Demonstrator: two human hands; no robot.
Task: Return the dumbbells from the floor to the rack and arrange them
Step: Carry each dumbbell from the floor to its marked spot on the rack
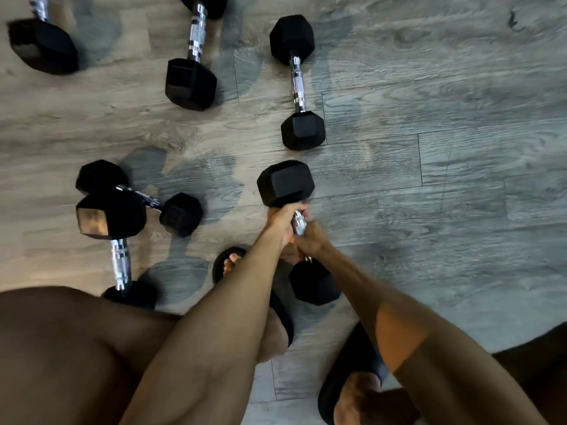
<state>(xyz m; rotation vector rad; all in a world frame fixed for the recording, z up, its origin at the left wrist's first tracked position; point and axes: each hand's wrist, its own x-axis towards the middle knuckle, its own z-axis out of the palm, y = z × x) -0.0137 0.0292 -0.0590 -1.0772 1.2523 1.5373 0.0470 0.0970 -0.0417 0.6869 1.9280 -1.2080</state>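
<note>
A black hex dumbbell (286, 183) with a chrome handle is in the middle of the view, its far head up and its near head (313, 283) low by my feet. My left hand (283, 220) and my right hand (310, 237) are both wrapped around its handle. Several other black hex dumbbells lie on the wood floor: one ahead (297, 82), one at the top middle (192, 59), one at the top left (43, 44), a small one at the left (139, 196) and a large one (118, 240) by my left knee. No rack is in view.
My feet in black slides (233, 256) (352, 369) stand on the grey-brown plank floor (445, 179), right under the held dumbbell. My bent left leg fills the lower left. The floor to the right holds no dumbbells.
</note>
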